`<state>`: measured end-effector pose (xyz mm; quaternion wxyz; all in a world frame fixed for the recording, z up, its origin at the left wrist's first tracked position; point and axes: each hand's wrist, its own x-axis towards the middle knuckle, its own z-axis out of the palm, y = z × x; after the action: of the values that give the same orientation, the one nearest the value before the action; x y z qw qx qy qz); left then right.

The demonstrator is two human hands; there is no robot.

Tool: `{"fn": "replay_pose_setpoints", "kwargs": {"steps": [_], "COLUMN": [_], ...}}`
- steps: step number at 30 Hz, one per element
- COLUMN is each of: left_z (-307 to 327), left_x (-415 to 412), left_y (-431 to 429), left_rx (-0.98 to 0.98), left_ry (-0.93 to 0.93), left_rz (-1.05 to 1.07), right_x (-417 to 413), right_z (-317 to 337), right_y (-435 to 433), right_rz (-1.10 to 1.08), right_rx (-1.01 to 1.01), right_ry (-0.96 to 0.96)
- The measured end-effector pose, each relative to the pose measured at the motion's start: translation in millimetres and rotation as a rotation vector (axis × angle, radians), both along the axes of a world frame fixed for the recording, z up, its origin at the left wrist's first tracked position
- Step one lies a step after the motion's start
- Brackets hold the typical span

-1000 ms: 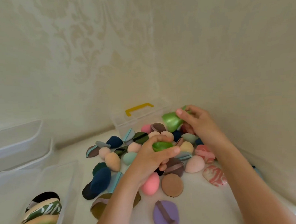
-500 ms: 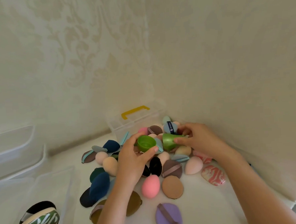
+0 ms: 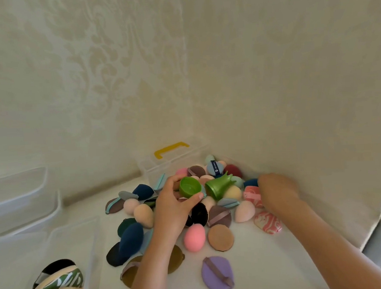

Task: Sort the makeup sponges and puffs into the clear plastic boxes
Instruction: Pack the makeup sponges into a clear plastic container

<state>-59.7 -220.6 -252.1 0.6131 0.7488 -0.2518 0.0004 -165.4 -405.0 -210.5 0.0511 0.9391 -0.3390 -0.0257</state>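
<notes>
A heap of coloured makeup sponges and puffs (image 3: 195, 233) lies on the white surface in the corner. My left hand (image 3: 173, 209) holds a small green cup-shaped half (image 3: 188, 187) over the heap. The other green half, tulip-shaped (image 3: 218, 186), rests on the heap just right of it, free of any hand. My right hand (image 3: 276, 191) is blurred, at the heap's right edge beside a pink marbled sponge (image 3: 251, 195); whether it grips anything is hidden. A clear plastic box (image 3: 58, 244) at the lower left holds several stacked puffs (image 3: 57, 284).
A clear box with a yellow handle (image 3: 171, 148) stands behind the heap against the wall. Two more clear boxes (image 3: 22, 197) sit at the far left. A purple puff (image 3: 217, 273) and a pink-white marbled puff (image 3: 267, 223) lie nearest me. Walls close in behind and right.
My right hand let go of the tulip-shaped green half, which now lies on the heap, and moved right. My left hand kept the green cup half and shifted slightly.
</notes>
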Motion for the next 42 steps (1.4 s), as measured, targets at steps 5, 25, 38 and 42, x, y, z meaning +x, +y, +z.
{"fn": "replay_pose_setpoints", "kwargs": {"steps": [5,25,38,42], "left_z": [0.2,3.8,11.5,11.0], "left_x": [0.4,1.2,-1.1,-2.8], "left_y": [1.1,2.0,6.5,6.7], "left_rx": [-0.011,-0.064,-0.107,-0.084], "left_ry": [0.028,0.017,0.045,0.033], "left_rz": [-0.025,-0.027,0.069,0.076], "right_x": [3.9,83.7,66.4,61.7], "right_z": [25.5,26.1,17.4,11.0], "right_y": [6.5,26.7,-8.8,-21.4], "right_rz": [0.051,0.515,0.375,0.441], "right_rx": [-0.097,1.319,0.616,0.605], "right_ry": [-0.208,-0.682,-0.4,-0.118]}}
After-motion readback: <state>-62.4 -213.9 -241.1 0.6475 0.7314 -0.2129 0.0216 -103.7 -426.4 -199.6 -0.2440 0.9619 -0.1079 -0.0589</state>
